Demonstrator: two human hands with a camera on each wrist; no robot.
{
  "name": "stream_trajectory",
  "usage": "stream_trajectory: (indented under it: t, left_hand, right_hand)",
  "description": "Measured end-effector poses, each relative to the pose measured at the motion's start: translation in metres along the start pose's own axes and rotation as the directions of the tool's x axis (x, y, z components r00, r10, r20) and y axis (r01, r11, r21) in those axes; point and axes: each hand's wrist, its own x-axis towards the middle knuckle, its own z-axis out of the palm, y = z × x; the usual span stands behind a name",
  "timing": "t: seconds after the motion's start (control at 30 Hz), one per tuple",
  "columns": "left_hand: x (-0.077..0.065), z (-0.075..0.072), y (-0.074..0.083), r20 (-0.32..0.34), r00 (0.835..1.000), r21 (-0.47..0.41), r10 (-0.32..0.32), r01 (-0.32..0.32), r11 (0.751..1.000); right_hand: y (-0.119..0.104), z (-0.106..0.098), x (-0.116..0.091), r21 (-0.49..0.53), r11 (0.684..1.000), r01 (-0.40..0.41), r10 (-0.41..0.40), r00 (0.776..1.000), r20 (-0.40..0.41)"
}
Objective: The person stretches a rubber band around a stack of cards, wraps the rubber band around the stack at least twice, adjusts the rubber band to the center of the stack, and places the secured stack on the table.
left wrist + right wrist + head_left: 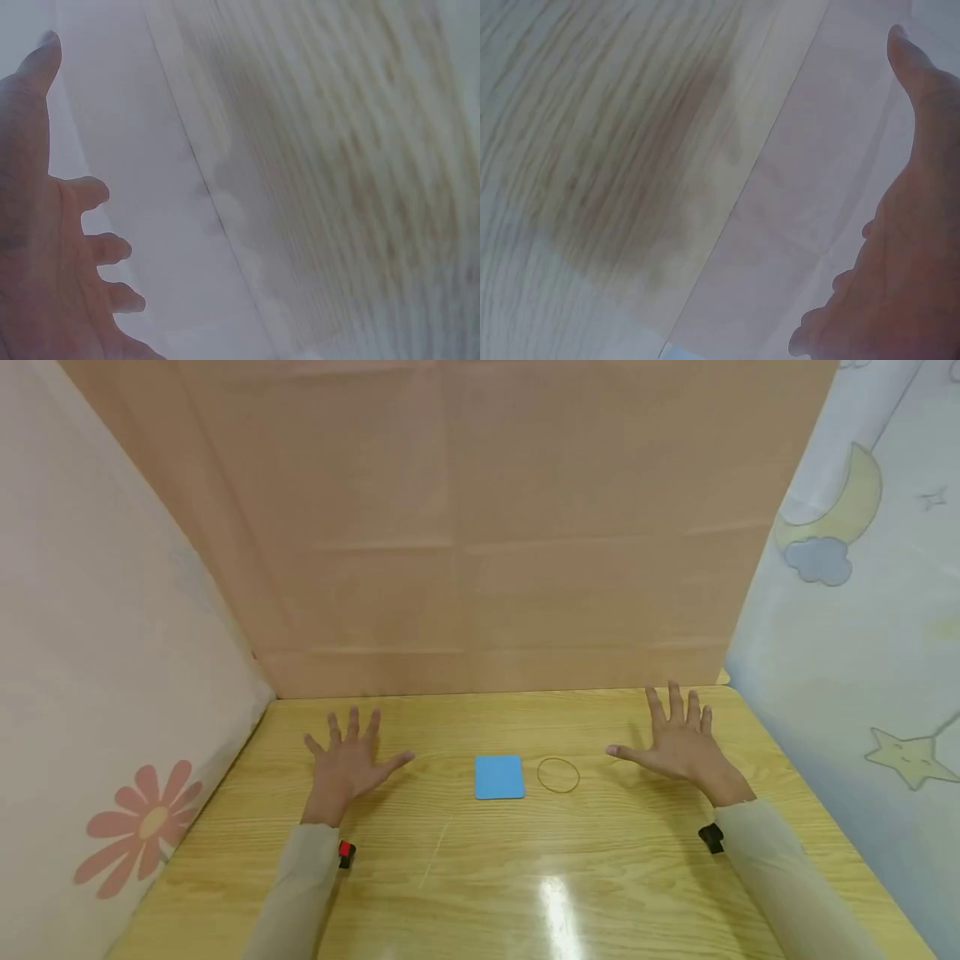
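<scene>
A blue square card with rounded corners (499, 777) lies flat in the middle of the wooden table. Just right of it is a thin yellowish ring (538, 774), like a rubber band, lying in a loose oval. On the left side, my left hand (343, 775) is spread with its fingers apart and the thumb toward the card. My right hand (684, 747) is spread likewise on the right, its thumb pointing at the ring. Neither hand holds anything; both wrist views show the palms bare, with shadows on the wood beside them.
The wooden table (390, 893) meets a brown creased sheet (465, 543) along its back edge. Pale curtains stand at both sides, the left with a pink flower (153, 822), the right with a moon (858, 497) and a star (911, 758). Small dark devices sit at the wrists.
</scene>
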Motion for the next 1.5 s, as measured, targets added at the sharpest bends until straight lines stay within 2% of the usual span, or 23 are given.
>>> stream_trajectory:
  t: [0.2,0.33,0.6,0.8,1.1,1.4,1.5]
  left_hand:
    - [-0.002,0.001,0.005,0.009,1.0,-0.024,0.004,-0.004,1.0]
    - [-0.005,0.0,0.008,0.017,1.0,-0.084,0.006,-0.004,0.996]
    - [-0.01,-0.001,0.015,-0.028,0.999,-0.159,0.041,-0.045,0.986]
    - [-0.013,-0.002,0.029,0.005,0.997,-0.202,0.072,-0.07,0.977]
    - [-0.014,0.002,0.051,0.041,0.989,-0.306,0.143,-0.124,0.944]
    - [-0.018,0.009,0.072,0.046,0.981,-0.299,0.188,-0.166,0.94]
    - [-0.019,0.01,0.077,0.037,0.975,-0.291,0.22,-0.2,0.936]
  right_hand:
    - [-0.005,0.001,-0.003,0.007,1.0,0.012,-0.012,1.0,-0.022]
    - [-0.011,0.003,-0.005,0.029,0.999,0.023,-0.022,0.999,-0.027]
    - [-0.023,0.003,-0.008,0.075,0.997,0.025,-0.023,0.999,-0.024]
    - [-0.029,0.004,-0.008,0.139,0.99,0.023,-0.022,1.0,-0.003]
    - [-0.037,0.002,-0.008,0.229,0.972,0.057,-0.032,0.993,-0.109]
    - [-0.038,0.008,-0.01,0.242,0.967,0.075,-0.053,0.994,-0.096]
    - [-0.04,0.012,-0.009,0.268,0.958,0.098,-0.075,0.993,-0.093]
